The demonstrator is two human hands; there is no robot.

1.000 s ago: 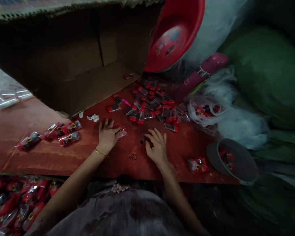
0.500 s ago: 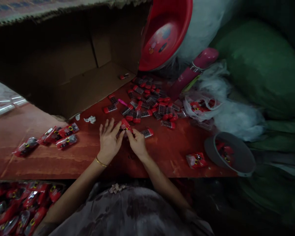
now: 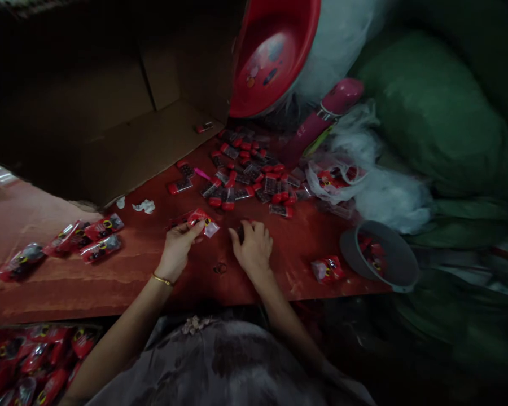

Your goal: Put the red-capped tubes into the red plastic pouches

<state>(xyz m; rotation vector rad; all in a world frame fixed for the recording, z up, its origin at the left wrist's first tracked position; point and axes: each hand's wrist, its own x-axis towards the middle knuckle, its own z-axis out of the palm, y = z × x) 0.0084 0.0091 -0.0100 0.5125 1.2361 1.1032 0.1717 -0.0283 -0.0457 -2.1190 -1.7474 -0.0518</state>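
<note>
My left hand [image 3: 176,249] is closed on a red printed plastic packet [image 3: 209,225], pinching it between thumb and fingers; its clear end points right. Just right of it, my right hand [image 3: 254,251] curls low over the table, fingers bent round a small dark case [image 3: 239,230] that is mostly hidden. Behind both hands lies a heap of small clear cases with red ends and dark contents [image 3: 248,175]. Between my wrists, small dark rings [image 3: 219,268] rest on the table.
A big open cardboard box [image 3: 122,135] stands at the back left. Several filled red packets [image 3: 104,226] lie on the left, another packet [image 3: 328,269] on the right beside a grey bucket [image 3: 347,248]. A pink flask [image 3: 317,121] and red basin [image 3: 275,34] are behind.
My hands have parted: the left drew left with the red packet, turning it. The right let go of the packet and moved over the spot where a loose case lay.
</note>
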